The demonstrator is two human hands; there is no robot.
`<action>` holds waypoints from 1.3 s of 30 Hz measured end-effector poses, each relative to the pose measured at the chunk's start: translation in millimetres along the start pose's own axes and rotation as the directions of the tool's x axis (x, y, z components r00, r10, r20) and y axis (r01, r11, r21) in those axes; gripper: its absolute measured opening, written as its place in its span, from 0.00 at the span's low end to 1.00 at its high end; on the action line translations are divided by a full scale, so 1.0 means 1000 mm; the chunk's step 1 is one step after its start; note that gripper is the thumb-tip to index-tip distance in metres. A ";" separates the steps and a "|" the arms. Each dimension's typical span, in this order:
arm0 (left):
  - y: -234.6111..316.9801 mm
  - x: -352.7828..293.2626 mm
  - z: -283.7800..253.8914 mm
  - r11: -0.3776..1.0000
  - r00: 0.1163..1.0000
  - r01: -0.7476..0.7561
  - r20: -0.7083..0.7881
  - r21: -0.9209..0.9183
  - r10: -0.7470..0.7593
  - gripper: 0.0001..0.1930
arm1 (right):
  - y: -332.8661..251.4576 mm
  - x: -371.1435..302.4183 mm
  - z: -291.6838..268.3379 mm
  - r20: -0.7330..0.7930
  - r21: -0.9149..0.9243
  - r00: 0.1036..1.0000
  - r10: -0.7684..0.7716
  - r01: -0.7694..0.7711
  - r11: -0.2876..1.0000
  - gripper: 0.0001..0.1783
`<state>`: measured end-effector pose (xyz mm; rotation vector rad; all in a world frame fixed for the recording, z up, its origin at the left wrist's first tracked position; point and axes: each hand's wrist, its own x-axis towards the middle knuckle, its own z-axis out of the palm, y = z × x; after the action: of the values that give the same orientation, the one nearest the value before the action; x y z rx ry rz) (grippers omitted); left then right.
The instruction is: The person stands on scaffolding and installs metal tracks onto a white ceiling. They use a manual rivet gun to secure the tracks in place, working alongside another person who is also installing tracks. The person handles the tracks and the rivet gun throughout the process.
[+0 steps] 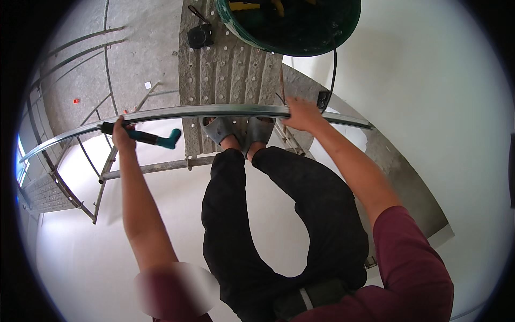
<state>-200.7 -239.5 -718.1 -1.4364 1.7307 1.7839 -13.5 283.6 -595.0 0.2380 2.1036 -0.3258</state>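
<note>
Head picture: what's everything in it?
strip: one, silver metal, upper middle
tool: one, teal and black, left
bucket: one, green, top
pieces: two, yellow, in bucket
cable: one, black, by bucket
planks: two, grey, underfoot and left
case: one, black, on plank
poles: several, grey, left
floor: one, grey, upper left
bits: at least two, red, floor
wall: one, white, right
sandals: two, grey, on plank
trousers: one, black, centre
shirt: one, maroon, bottom
left grip: one, on tool
right grip: one, on strip
</note>
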 end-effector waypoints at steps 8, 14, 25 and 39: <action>0.076 0.075 -0.049 0.989 0.981 -0.015 -0.191 0.144 0.042 0.10 | 0.043 -0.026 -0.028 0.061 -0.040 0.998 0.027 -0.025 0.999 0.18; 0.039 0.004 -0.018 0.999 0.998 0.051 0.020 0.012 -0.051 0.16 | 0.004 -0.022 -0.022 -0.152 0.090 0.983 -0.100 0.114 0.989 0.12; -0.030 -0.175 0.078 0.927 0.920 0.157 0.392 -0.340 -0.012 0.11 | -0.112 -0.018 -0.032 -0.194 0.222 0.970 -0.145 0.187 0.957 0.15; 0.046 -0.092 0.035 0.974 0.988 0.035 0.151 -0.222 -0.001 0.09 | 0.038 -0.110 -0.157 -0.022 0.463 0.995 0.102 -0.081 0.883 0.45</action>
<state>-207.6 -180.6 -626.6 -1.3533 1.4765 2.0744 -71.1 366.1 -427.3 0.6293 2.0243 -0.7724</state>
